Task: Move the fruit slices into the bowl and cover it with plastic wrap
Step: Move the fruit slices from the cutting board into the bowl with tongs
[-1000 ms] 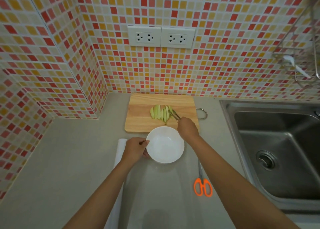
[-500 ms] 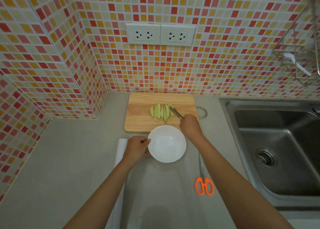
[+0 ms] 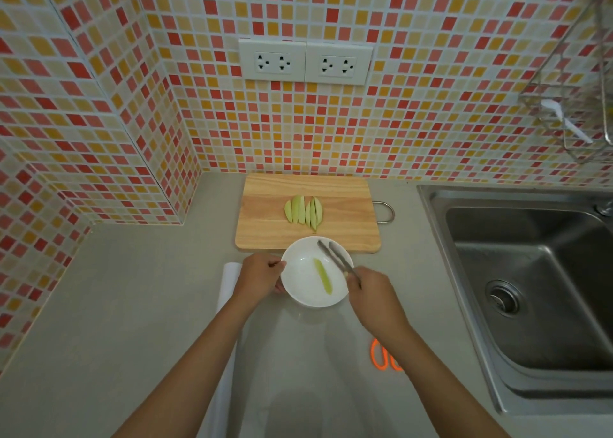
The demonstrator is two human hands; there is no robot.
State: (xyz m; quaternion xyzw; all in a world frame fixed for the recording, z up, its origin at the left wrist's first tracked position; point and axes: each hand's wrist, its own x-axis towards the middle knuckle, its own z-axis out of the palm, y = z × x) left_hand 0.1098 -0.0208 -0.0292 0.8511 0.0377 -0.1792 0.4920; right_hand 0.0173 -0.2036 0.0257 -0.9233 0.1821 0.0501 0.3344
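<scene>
The left hand [image 3: 262, 276] is gripping the bowl [image 3: 298, 293] at its 9 o'clock rim, fingers closed on the edge. If that grip is loosening while a slice is dropping in, the bowl could be skidding toward the wrap [image 3: 229, 285] lying just beside it on the table [image 3: 99, 305]. One slice [image 3: 323, 276] is lying in the bowl, nothing else. The remaining slices [image 3: 303, 211] are sitting on the board [image 3: 265, 228] at 12 o'clock of the bowl. The right hand [image 3: 371, 291] is clamping the tongs [image 3: 335, 257], whose tips are hovering empty, slightly apart, over the bowl's 1 o'clock rim; pinching a wet slice too lightly could be letting it slip onto the table. The sink [image 3: 497, 305] at 3 o'clock is holding nothing visible.
</scene>
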